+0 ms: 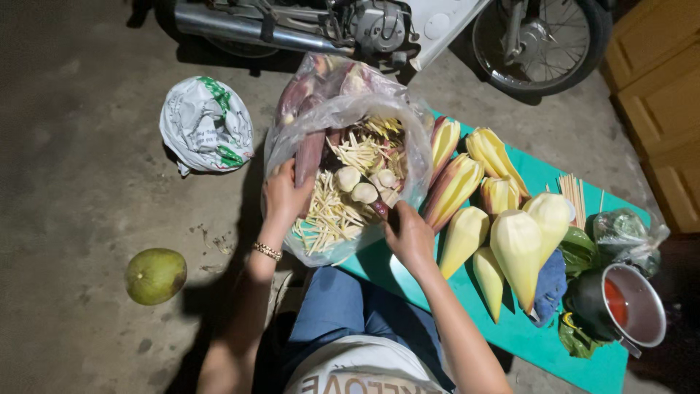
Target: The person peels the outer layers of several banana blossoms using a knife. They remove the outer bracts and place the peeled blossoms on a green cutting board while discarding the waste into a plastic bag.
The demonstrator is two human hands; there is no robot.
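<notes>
A round green fruit (154,275) lies on rough concrete. The left hand (283,194) curls around the crinkly clear bag's (343,109) rim; the right hand (407,232) pinches its near edge, at the teal mat's (525,335) left end. Smooth pale tapered buds (516,248) lie right.

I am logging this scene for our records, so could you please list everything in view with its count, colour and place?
clear plastic bag of pale florets and purple bracts: one, on the floor ahead, both hands at its rim
peeled banana blossom hearts: about nine, cream-yellow, some purple-edged, on the mat
teal rectangular mat: one, on the floor, right
thin wooden sticks: a bundle, tan, far end of the mat
metal pot: one, grey, red inside, right end of the mat
blue cloth: one, beside the pot
round green fruit: one, floor, left
white printed bag: one, crumpled, floor, upper left
motorbike: one, top edge
left hand: braceleted, grips the bag's rim
right hand: at the bag's near rim
</notes>
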